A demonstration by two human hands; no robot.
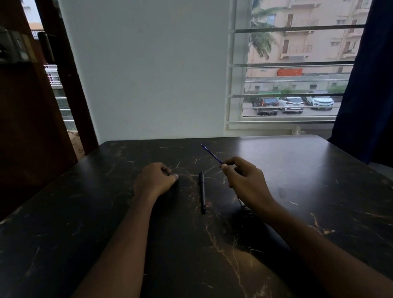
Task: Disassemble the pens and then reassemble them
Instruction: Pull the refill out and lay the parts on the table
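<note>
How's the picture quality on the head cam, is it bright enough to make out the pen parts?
Head view: backlit by the window, so the dark marble table is dim; the black pen barrel barely stands out; the blue refill in the right hand reads clearly; the left hand is closed, contents hidden; wide-angle bending at the edges, left side blurred.

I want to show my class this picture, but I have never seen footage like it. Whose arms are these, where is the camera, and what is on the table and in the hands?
There is no machine here: a person wears a camera on the head, so you look down at that person's own two bare arms. The right hand pinches a thin blue pen refill, its tip pointing up and away. The left hand rests curled on the dark marbled table; whether it holds anything is hidden. Between the hands lies a black pen barrel. Something small lies under the right wrist, too hidden to name.
</note>
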